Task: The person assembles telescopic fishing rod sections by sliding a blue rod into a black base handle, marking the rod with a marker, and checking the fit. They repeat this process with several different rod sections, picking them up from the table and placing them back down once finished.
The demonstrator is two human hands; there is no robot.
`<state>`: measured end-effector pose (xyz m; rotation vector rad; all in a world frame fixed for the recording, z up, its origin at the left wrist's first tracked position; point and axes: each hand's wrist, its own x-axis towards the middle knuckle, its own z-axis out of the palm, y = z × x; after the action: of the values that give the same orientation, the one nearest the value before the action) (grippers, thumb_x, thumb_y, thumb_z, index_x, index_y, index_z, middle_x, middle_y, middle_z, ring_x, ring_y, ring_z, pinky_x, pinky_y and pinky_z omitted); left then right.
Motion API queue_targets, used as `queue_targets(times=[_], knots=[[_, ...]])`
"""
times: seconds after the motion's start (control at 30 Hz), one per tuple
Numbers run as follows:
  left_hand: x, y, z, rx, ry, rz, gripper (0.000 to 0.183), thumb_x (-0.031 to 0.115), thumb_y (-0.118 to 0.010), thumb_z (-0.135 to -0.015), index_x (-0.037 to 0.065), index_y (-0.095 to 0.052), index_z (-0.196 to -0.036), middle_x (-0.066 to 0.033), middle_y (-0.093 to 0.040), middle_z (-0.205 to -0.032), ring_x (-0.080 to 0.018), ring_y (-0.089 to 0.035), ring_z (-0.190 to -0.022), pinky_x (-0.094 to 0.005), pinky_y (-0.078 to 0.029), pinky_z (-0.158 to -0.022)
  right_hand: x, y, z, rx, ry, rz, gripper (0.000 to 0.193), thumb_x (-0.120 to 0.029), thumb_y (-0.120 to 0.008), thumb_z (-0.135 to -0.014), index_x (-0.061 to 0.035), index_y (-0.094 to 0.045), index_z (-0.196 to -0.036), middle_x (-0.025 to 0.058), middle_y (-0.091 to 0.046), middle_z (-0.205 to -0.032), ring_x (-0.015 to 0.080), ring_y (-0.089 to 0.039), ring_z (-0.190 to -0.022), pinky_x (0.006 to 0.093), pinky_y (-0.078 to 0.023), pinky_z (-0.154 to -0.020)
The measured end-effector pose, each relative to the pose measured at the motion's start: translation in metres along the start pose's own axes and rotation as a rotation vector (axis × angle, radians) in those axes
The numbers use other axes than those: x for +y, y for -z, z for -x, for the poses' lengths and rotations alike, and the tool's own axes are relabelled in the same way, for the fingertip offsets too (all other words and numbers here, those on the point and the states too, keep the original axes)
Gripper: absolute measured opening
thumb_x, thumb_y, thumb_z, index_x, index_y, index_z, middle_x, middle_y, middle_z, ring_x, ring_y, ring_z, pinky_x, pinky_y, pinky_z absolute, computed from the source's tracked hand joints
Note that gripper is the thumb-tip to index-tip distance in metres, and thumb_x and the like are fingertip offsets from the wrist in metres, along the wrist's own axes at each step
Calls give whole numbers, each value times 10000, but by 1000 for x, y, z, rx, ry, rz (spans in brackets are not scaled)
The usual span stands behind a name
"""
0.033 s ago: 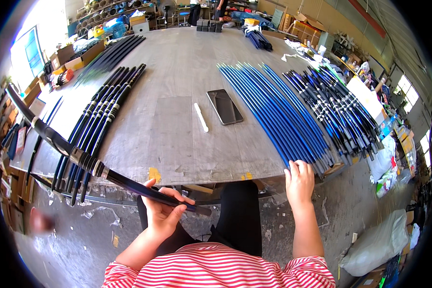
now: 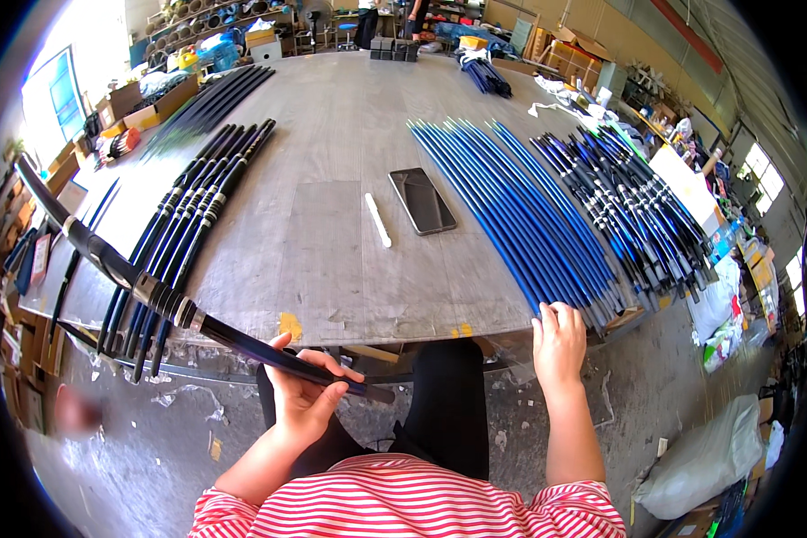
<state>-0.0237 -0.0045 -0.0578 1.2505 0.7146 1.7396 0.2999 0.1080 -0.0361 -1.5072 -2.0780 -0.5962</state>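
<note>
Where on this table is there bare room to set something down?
Bare tabletop lies between the ringed black rods at left and the white pen, and from the phone back toward the dark blocks. It's crowded on the right, with blue rods beside banded rods.

The left hand [image 2: 305,394] hides a stretch of the black rod [image 2: 157,293]. The right hand [image 2: 560,345] covers some near ends of the blue rods [image 2: 511,220]; I can't tell whether it pinches one. Low on my left, a reddish shape [image 2: 77,412] is too blurred to name. Two people [image 2: 366,25] at the back are cut off above, and the clutter on the shelves [image 2: 193,31] is too small to make out.
</note>
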Motion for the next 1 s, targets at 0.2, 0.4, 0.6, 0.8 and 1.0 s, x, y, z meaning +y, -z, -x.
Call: queue_targets(times=[0.2, 0.4, 0.6, 0.8, 1.0], knots=[[4, 8, 0, 38, -43, -82, 796, -87, -554, -793, 165, -39, -1345, -106, -487, -946, -274, -607, -862, -421, -486, -815, -18, 6, -8, -98, -46, -44, 259, -138, -661, -734, 4, -606, -943, 104, -521, -864, 275, -514, -852, 378, -434, -744], [10, 13, -3, 28, -68, -68, 790, -166, -492, -772, 152, -33, -1331, -130, -475, -959, -279, -586, -890, -443, -464, -855, -27, 6, -12, -236, -60, 106, 273, -244, -622, -783, -12, -560, -914, 122, -511, -844, 284, -535, -844, 378, -469, -671], [15, 14, -5, 41, -85, -113, 788, -172, -488, -770, 151, -41, -1333, -125, -475, -958, -275, -587, -886, -439, -473, -843, -25, 0, -13, -244, -96, 54, 242, -262, -549, -841, -21, -528, -833, 141, -572, -747, 299, -589, -694, 387, -484, -613], [26, 18, -11, 56, -109, -163, 792, -171, -493, -764, 140, -38, -1333, -122, -482, -939, -257, -595, -872, -422, -483, -831, -6, -25, 1, -221, -422, -799, 264, -181, -518, -874, 38, -537, -1019, 64, -558, -616, 155, -507, -483, 293, -413, -477], [73, 39, -34, 154, -90, -316, 809, -178, -514, -741, 113, -43, -1330, -111, -498, -875, -250, -610, -814, -393, -510, -782, -36, -11, 35, -236, -808, -1815, 255, -199, -515, -899, 5, -542, -1049, -4, -449, -586, 41, -364, -414, 163, -244, -344]])
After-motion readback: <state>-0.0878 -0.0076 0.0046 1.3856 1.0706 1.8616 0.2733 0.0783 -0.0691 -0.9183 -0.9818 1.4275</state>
